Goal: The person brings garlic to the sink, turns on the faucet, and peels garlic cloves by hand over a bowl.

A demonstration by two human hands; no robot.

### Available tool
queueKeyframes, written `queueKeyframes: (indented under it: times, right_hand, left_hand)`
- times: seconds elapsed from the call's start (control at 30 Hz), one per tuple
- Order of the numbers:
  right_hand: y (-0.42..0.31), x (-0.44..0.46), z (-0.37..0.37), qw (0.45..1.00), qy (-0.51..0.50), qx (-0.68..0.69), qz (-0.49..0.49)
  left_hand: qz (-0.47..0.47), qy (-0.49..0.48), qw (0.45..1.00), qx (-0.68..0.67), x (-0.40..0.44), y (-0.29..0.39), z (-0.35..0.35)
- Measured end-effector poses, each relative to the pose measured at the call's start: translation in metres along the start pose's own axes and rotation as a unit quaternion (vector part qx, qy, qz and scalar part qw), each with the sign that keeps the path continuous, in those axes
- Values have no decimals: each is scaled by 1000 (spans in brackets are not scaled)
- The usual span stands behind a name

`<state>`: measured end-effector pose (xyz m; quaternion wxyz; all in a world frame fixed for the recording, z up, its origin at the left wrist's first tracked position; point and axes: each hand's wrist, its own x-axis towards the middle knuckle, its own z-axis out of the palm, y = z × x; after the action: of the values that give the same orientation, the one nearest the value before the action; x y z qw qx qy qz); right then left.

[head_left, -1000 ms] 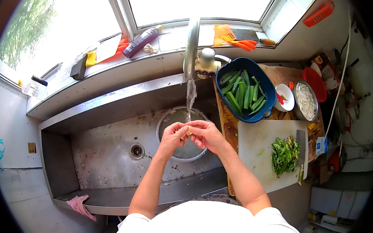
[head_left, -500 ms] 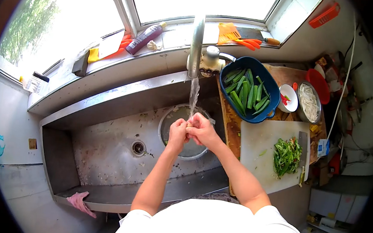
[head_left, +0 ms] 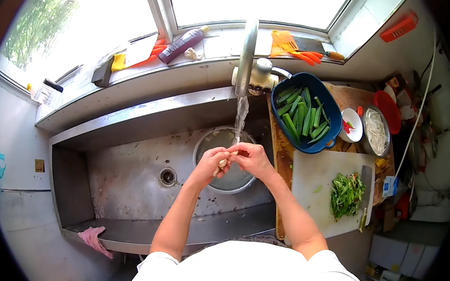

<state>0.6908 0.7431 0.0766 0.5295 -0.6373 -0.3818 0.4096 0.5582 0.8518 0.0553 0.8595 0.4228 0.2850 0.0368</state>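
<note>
- The left hand is curled around little white garlic cloves.
- The cloves lie just left of the right hand; I can't tell if it pinches one.
- Both hands are over the round bowl, under running water.

White overexposed daylight from the windows, fisheye curvature, black vignetted corners

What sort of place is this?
Most likely a kitchen wash-up and prep corner: a metal sink under a running faucet, beside a white cutting board with chopped greens and a blue basin of green pods.
</note>
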Motion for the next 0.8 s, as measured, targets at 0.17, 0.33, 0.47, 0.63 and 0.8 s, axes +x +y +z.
queueKeyframes:
  times: [0.17, 0.33, 0.47, 0.63, 0.8]
  right_hand:
    - [0, 2, -6, 970, -6, -185, -156]
    - [-1, -2, -7, 960, -3, -221, -170]
    - [0, -3, -9, 967, -7, -184, -175]
    - [-6, -8, -9, 984, -2, -130, -120]
    - [13, -12, 3, 978, 29, -113, -175]
  left_hand:
    - [-8, -32, 989, 145, 2, 6, 3]
    - [-30, -42, 990, 133, 5, -1, 8]
    - [-11, -40, 997, 62, 1, -6, 15]
    - [-29, -17, 999, 18, -5, -4, 27]
    - [-81, -2, 993, -88, -8, -12, 25]
